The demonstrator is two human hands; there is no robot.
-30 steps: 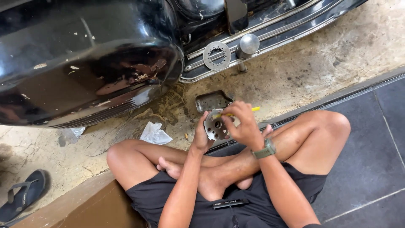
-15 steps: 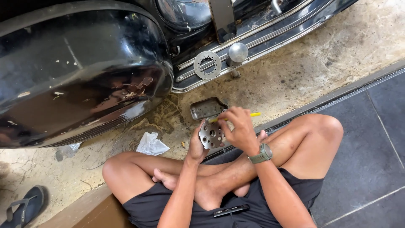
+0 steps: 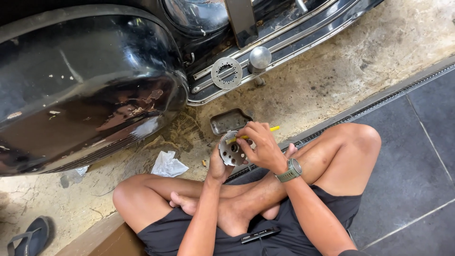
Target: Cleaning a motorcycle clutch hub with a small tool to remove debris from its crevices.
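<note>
Just below the middle of the frame, a round metal disc (image 3: 231, 150) is held up on its edge over the person's crossed legs. It is grey and dull, with a ring of small holes around a darker hub and a raised rim on its left side; the right part of it is hidden behind fingers. The left hand (image 3: 217, 167) comes up from below and cups the disc's lower left edge, thumb against the rim. The right hand (image 3: 258, 144), a grey-green watch (image 3: 290, 170) on its wrist, is closed around a thin yellow tool (image 3: 250, 135), which lies across the top of the disc; one yellow end sticks out to the right of the knuckles, and the other end rests on the disc's face.

Just above the disc, on the rough concrete floor (image 3: 332, 90), lies a small, dark, rounded rectangular metal tray (image 3: 228, 122). To the left of the hands, a crumpled white tissue (image 3: 168, 165) sits on the concrete near the person's knee.

Higher up, a flat metal ring with a toothed inner edge (image 3: 226, 73) leans on the chrome-trimmed footboard of a black scooter (image 3: 80, 90), beside a rounded chrome knob (image 3: 259, 58). The scooter's glossy, scuffed side panel fills the upper left of the frame.

At the right, dark floor tiles (image 3: 417, 156) meet the concrete along a narrow drain grate (image 3: 374, 102). In the lower left corner, a dark flip-flop (image 3: 29, 237) lies on the floor.
</note>
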